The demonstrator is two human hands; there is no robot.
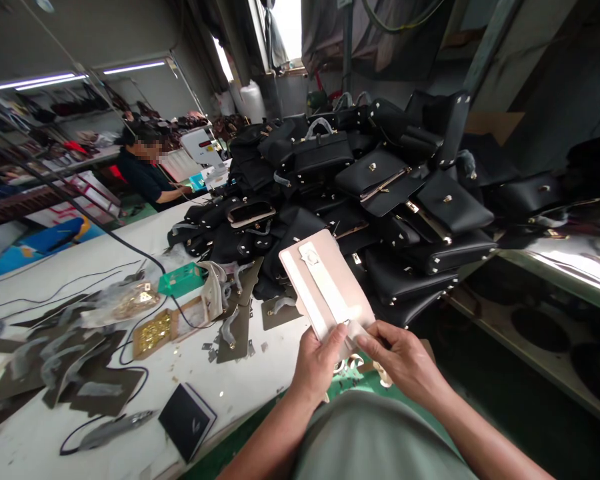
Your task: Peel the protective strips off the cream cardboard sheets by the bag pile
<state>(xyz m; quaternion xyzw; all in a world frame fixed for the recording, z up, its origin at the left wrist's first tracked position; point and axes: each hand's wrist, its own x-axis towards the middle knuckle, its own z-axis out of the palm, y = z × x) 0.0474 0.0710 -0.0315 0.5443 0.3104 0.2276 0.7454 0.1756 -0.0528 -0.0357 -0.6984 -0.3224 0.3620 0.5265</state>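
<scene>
A pale pink leather bag panel with a strap and a small metal fitting near its far end is held up in front of me, above the table's edge. My left hand grips its near left edge, thumb on top by the strap's lower end. My right hand is closed at the near right corner, thumb and fingers pinching the strap end or the panel's edge; which one I cannot tell. The undersides of my fingers are hidden.
Black handbags are heaped beyond the panel. On the white table lie a box of gold fittings, a green box, brown panels, a corded tool and a dark notebook. A co-worker sits at the far left.
</scene>
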